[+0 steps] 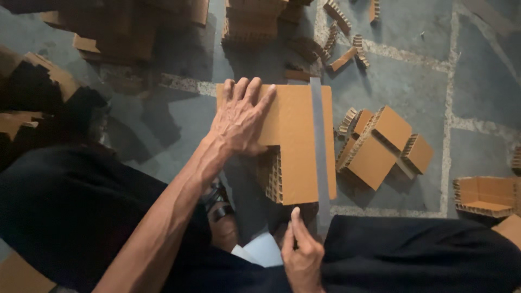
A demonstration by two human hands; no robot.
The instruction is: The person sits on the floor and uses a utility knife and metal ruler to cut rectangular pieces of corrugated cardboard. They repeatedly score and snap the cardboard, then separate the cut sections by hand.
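An L-shaped piece of thick honeycomb cardboard (296, 146) lies on the stone floor in front of me. My left hand (239, 116) presses flat on its upper left part, fingers spread. A long grey metal strip (320, 152) runs lengthwise along the cardboard's right side, like a straightedge or blade. My right hand (301, 252) is closed near the strip's near end, thumb raised against the cardboard's edge; whether it grips the strip is unclear. My dark trousers (412, 252) fill the lower view.
Several small cut cardboard blocks (382, 146) lie to the right of the piece. More offcuts (344, 57) are scattered farther away, stacks of cardboard (252, 21) stand at the back, and a corner piece (485, 195) sits at the right edge.
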